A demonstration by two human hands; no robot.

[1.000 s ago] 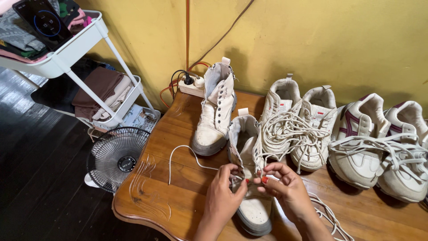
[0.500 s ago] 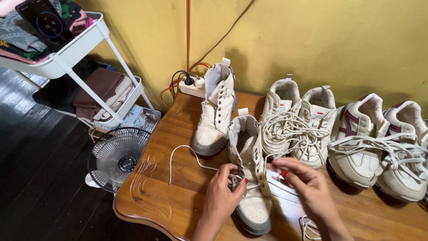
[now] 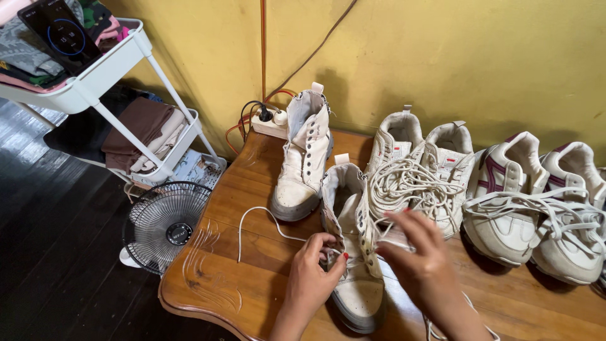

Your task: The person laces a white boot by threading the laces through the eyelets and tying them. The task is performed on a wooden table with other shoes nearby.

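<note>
Left hand pinching the white lace at the eyelets of the near boot, fingers closed on it, same spot as half a second back. Right hand back in from the right, now over the boot's right side, fingers bent toward the eyelets; whether gripping anything, cannot tell, though half a second ago out wide and clear of the boot. Boot standing on the wooden table, toe toward the camera, unmoved. Lace end trailing in a loop across the table to the left, as before. Second boot just behind. Pair of white sneakers with tangled laces to the right, maroon-trimmed pair beyond. Fan on the floor at left.
</note>
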